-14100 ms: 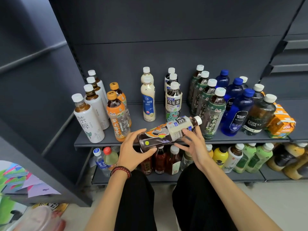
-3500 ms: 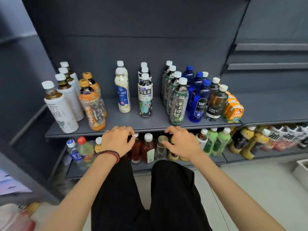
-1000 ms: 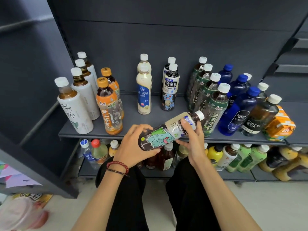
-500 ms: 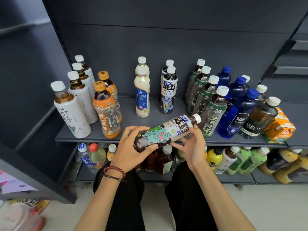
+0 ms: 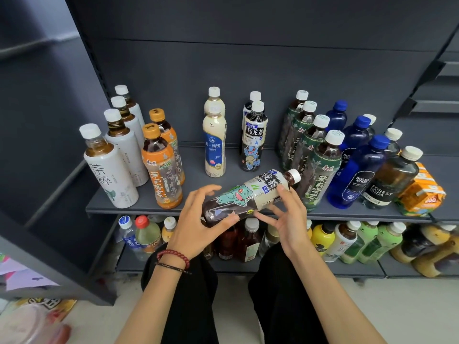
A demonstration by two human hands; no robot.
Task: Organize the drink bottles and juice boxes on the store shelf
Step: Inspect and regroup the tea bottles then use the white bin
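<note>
A dark oolong tea bottle with a green cartoon label and white cap lies tilted, cap up-right, in both hands just above the front edge of the grey shelf. My left hand grips its base from below. My right hand holds its label end with thumb and fingers. Behind it stand two matching oolong bottles, two cream milk-tea bottles, white tea bottles, orange jasmine tea bottles, green jasmine tea bottles, blue soda bottles and orange juice boxes.
A lower shelf holds several bottles: water, red tea, yellow and green drinks. A dark side panel closes the left. Bare shelf surface lies between the milk-tea row and the orange bottles. My black-clad knees sit below the shelf.
Both hands have turned the held oolong bottle round its axis, so the label's characters now face up, and it has shifted slightly up and right. The standing bottles have not moved.
</note>
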